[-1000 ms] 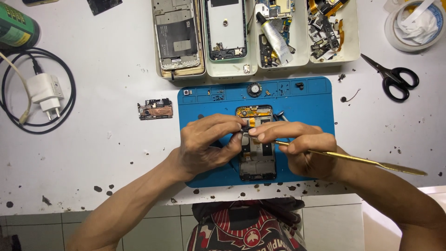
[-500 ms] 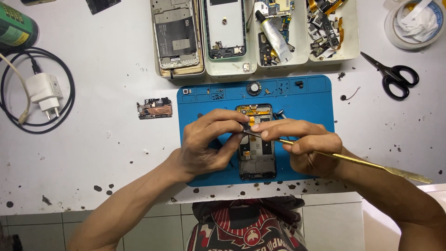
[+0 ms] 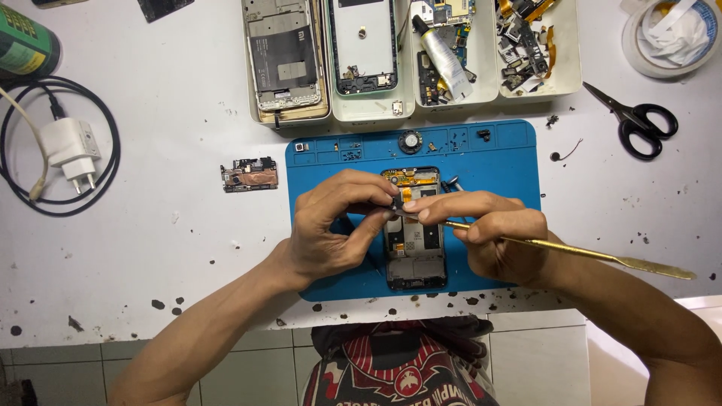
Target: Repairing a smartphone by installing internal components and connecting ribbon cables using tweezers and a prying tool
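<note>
An opened phone (image 3: 414, 248) with bare inner parts lies on a blue work mat (image 3: 496, 162). My left hand (image 3: 331, 225) arches over the phone's left side, and its fingertips pinch a small dark part at the phone's upper middle. My right hand (image 3: 489, 233) meets it there from the right. It grips a long brass-coloured spudger (image 3: 602, 256), and its forefinger touches the same small part. The spudger's flat end sticks out to the right over the table. The phone's left edge is hidden under my left hand.
White trays (image 3: 372, 113) with phone frames, a glue tube and loose parts stand behind the mat. A small circuit board (image 3: 249, 176) lies left of the mat. Black scissors (image 3: 639, 124) lie at right, a white charger (image 3: 71, 150) with black cable and a green can (image 3: 22, 49) at left.
Both hands have shifted slightly upward on the phone. The fingertips have come closer together and now pinch the small part near its upper middle.
</note>
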